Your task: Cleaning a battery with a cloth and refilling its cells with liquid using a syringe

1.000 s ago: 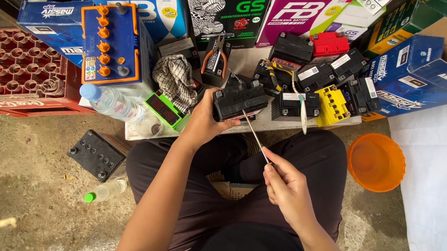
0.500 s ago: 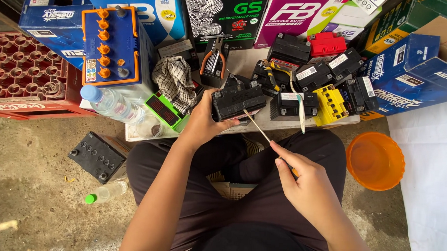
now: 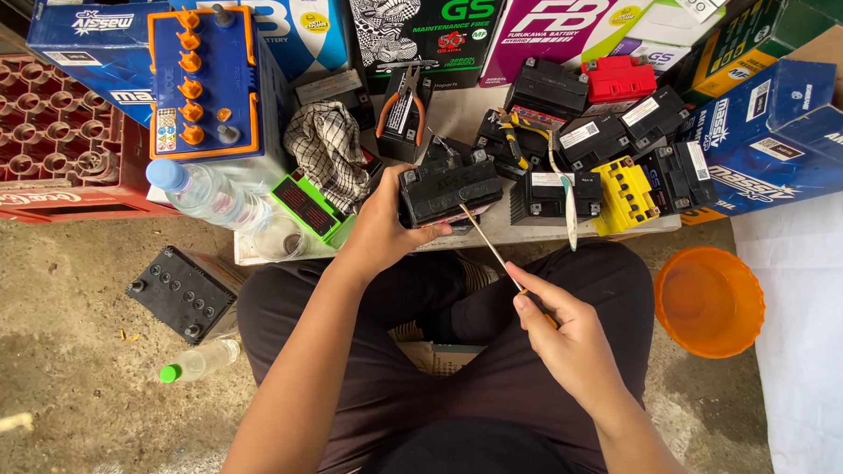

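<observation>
orange basin [image 3: 710, 302], water bottle [image 3: 205, 195], hands [image 3: 384, 231]

Only one view is given, taken from a camera worn on the person's head. The scene is looked at steeply from above, almost straight down over the crossed legs, which fill the near middle of the frame. The left hand [image 3: 384, 231] and the right hand [image 3: 567, 339] are seen close, with both forearms entering from the near edge. The low worktop [image 3: 455, 114] is seen just beyond the knees, and the far edge is closed off by stacked cardboard boxes [image 3: 563, 22]. The concrete floor [image 3: 60, 315] is taken in at near left, and an orange bowl [image 3: 709, 302] at right.
</observation>
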